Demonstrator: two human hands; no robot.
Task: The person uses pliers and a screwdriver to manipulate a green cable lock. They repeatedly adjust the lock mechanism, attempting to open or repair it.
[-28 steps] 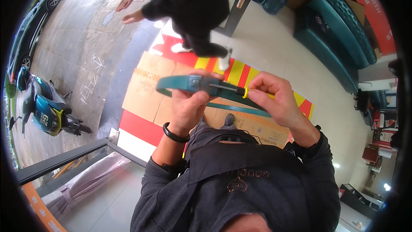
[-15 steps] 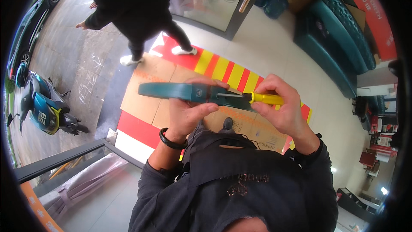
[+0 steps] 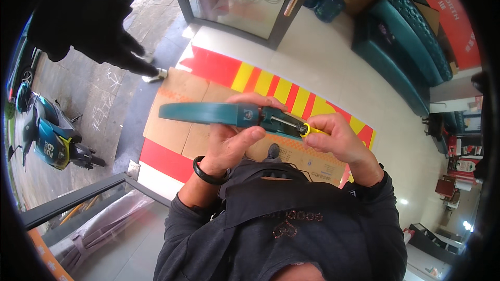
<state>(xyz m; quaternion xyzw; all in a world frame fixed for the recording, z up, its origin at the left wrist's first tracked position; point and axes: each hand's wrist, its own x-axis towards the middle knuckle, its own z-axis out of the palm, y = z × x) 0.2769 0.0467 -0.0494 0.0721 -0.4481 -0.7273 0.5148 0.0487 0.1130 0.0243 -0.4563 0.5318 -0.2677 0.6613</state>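
Level in front of my chest is a long, dark teal plastic part (image 3: pixel 200 113), curved and band-like on the left, with an open recess toward its right end. My left hand (image 3: pixel 234 140) grips it around the middle, thumb on the near side and fingers behind. My right hand (image 3: pixel 336 138) closes around a screwdriver (image 3: pixel 316 129) with a yellow handle, mostly covered by the fingers. The screwdriver's metal shaft slants left into the recess; where its tip touches I cannot tell. What kind of device the teal part is does not show.
Flattened cardboard (image 3: pixel 182 86) lies on a red and yellow striped mat (image 3: pixel 271 83) below. Glass doors (image 3: pixel 234 5) stand ahead and at lower left. A scooter (image 3: pixel 52 132) is parked outside, near a walking person (image 3: pixel 86 13). A green sofa (image 3: pixel 398 54) stands right.
The screwdriver's handle has swung nearer to me, so its shaft slants more, and my right hand covers more of it. The teal part has shifted slightly left. The person has walked left, outside.
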